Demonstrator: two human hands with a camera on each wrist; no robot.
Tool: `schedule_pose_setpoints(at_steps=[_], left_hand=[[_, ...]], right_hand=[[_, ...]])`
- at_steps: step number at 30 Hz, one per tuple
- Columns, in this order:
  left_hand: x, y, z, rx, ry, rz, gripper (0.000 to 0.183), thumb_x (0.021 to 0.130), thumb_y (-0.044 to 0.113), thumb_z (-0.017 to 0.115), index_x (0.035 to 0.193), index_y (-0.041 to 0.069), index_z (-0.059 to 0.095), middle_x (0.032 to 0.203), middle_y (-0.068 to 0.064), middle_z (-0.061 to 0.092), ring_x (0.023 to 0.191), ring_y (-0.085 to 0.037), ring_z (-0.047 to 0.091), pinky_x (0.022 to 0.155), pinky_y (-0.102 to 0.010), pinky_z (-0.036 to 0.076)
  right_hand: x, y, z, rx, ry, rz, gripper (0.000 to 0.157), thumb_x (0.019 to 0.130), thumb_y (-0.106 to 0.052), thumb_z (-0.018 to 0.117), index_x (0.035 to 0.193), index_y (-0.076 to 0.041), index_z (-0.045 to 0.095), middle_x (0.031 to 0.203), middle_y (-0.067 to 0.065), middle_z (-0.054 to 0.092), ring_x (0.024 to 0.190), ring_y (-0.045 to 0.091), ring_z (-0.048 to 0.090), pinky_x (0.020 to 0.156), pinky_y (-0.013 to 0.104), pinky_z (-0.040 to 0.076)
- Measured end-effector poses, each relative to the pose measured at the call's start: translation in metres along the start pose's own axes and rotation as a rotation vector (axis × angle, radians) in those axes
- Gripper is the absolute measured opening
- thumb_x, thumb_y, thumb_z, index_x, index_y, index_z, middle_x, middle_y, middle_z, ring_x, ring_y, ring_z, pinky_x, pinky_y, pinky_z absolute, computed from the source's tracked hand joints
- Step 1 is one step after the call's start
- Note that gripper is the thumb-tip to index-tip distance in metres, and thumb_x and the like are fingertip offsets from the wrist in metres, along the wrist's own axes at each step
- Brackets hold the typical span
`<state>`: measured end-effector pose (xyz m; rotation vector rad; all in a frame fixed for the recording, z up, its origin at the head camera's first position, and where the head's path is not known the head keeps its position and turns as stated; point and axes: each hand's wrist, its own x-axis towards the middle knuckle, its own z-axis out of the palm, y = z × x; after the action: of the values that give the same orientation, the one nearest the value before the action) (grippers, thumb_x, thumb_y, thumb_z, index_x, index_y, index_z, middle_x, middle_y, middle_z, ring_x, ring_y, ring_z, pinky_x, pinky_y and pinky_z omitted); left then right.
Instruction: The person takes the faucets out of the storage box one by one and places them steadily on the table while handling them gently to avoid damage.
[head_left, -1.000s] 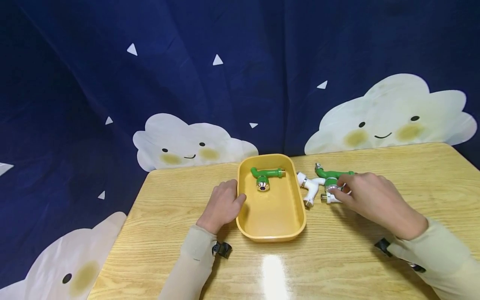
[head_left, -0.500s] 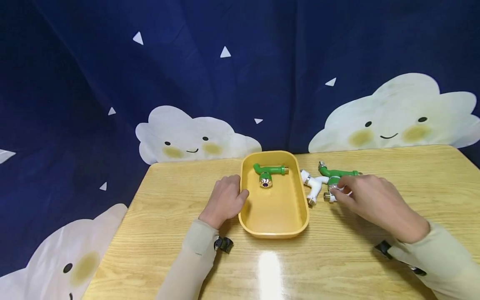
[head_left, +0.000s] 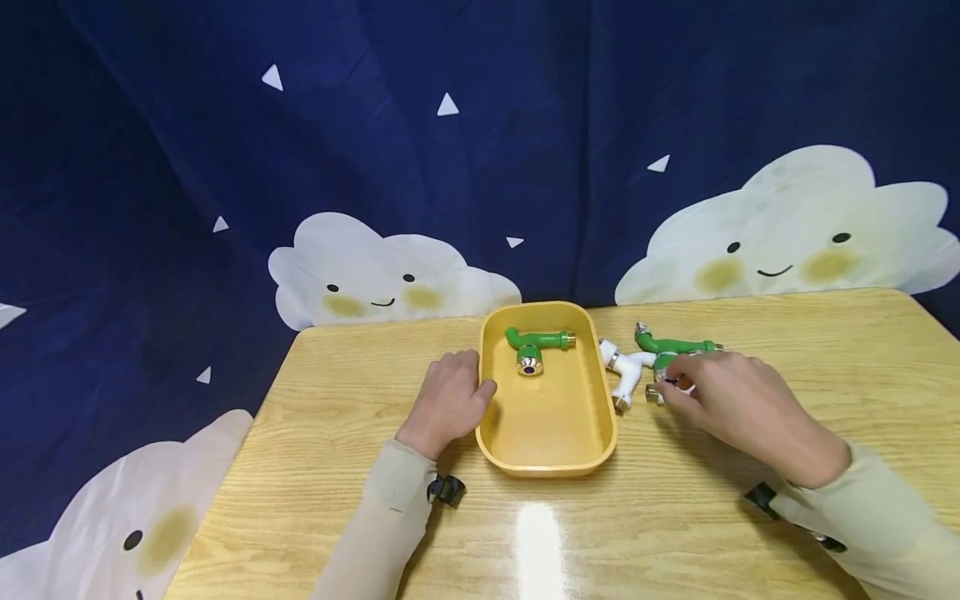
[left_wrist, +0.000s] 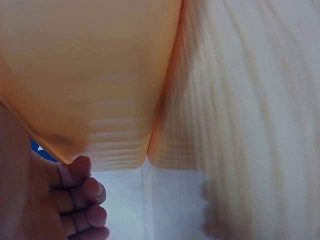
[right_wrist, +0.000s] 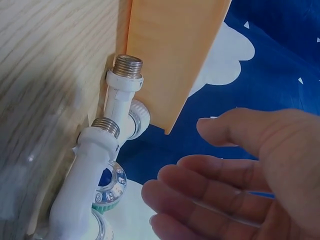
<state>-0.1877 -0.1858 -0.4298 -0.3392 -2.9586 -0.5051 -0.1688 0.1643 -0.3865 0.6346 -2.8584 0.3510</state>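
My left hand (head_left: 450, 404) grips the left rim of a yellow plastic tray (head_left: 546, 472), thumb over the edge. In the left wrist view its curled fingertips (left_wrist: 95, 192) lie by the tray's wall. Inside the tray, near the far end, rests a green tap (head_left: 547, 341) with a shiny knob. My right hand (head_left: 738, 404) hovers over taps right of the tray: a second green tap (head_left: 678, 345) and a white tap (head_left: 655, 393), partly hidden under it. Its fingers are loosely bent and apart from the taps in the right wrist view. Another white tap (head_left: 628, 375) lies against the tray.
Everything stands on a light wooden table (head_left: 337, 400). A dark blue curtain (head_left: 450, 167) printed with clouds and white triangles hangs behind its far edge. Black camera mounts (head_left: 447, 490) are strapped at both wrists.
The head view has shifted slightly. My right hand has moved a little at the taps, its fingertips shifting near the green tap's knob. My left hand keeps its place on the tray.
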Motion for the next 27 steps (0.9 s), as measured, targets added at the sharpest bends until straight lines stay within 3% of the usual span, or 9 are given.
schedule_pose_setpoints(at_steps=[6, 13, 21, 27], left_hand=[[0.001, 0.002, -0.003, 0.015, -0.005, 0.024, 0.021, 0.097, 0.029, 0.053, 0.086, 0.011, 0.053, 0.078, -0.005, 0.052, 0.076, -0.024, 0.047, 0.076, -0.036, 0.039], [0.002, 0.002, -0.001, 0.006, -0.008, 0.017, 0.020, 0.096, 0.028, 0.052, 0.087, 0.010, 0.053, 0.080, -0.006, 0.053, 0.077, -0.025, 0.048, 0.079, -0.038, 0.041], [0.001, -0.002, 0.000, 0.000, -0.008, 0.006, 0.020, 0.096, 0.028, 0.051, 0.087, 0.010, 0.053, 0.080, -0.006, 0.054, 0.077, -0.024, 0.048, 0.077, -0.038, 0.040], [0.002, -0.003, 0.001, -0.002, -0.003, 0.014, 0.020, 0.096, 0.027, 0.052, 0.086, 0.010, 0.054, 0.079, -0.006, 0.054, 0.077, -0.024, 0.050, 0.077, -0.038, 0.041]], right_hand=[[-0.002, -0.002, 0.002, -0.002, 0.020, -0.026, 0.017, 0.090, -0.031, 0.076, 0.091, -0.013, 0.076, 0.080, -0.003, 0.075, 0.070, 0.016, 0.067, 0.055, 0.039, 0.050], [0.002, -0.005, 0.006, 0.004, 0.086, -0.107, 0.011, 0.088, -0.023, 0.076, 0.085, -0.013, 0.073, 0.071, -0.007, 0.064, 0.063, 0.009, 0.052, 0.055, 0.032, 0.043], [0.009, -0.012, 0.007, 0.046, 0.121, -0.170, 0.006, 0.088, -0.019, 0.075, 0.089, -0.012, 0.075, 0.078, -0.002, 0.073, 0.070, 0.013, 0.066, 0.062, 0.041, 0.055], [0.012, -0.019, 0.011, 0.042, 0.228, -0.238, 0.011, 0.086, -0.017, 0.076, 0.094, -0.010, 0.075, 0.077, -0.002, 0.070, 0.066, 0.006, 0.059, 0.058, 0.033, 0.051]])
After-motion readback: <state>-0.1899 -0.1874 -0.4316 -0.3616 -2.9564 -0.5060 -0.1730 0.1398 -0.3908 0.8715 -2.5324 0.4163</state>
